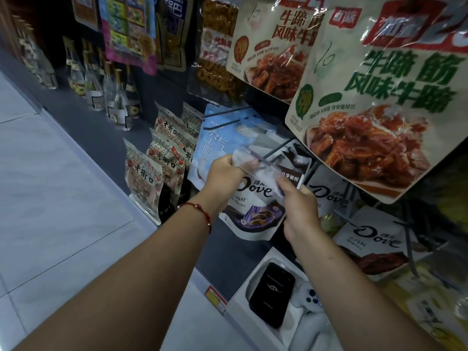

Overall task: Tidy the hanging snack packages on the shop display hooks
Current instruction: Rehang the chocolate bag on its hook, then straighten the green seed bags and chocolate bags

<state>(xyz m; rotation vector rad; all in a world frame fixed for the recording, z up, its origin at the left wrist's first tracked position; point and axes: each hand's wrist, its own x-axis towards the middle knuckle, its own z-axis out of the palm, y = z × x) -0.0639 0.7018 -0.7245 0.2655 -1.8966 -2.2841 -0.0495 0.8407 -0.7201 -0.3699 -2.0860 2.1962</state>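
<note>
A white Dove chocolate pouch (255, 211) hangs in front of me with its clear top strip at a dark display hook (272, 153). My left hand (222, 178) grips the pouch's upper left corner. My right hand (298, 211) pinches its upper right edge. Behind it hangs a pale blue coconut snack pouch (215, 138). More Dove pouches (329, 191) hang to the right, and another Dove pouch (372, 236) lies lower right.
Large beef tendon snack bags (379, 105) hang overhead at right, close to my arms. Patterned snack packs (144, 173) hang at left, with glass bottles (101, 87) on the low shelf. A white box (255, 272) with a black device sits below. Tiled floor lies left.
</note>
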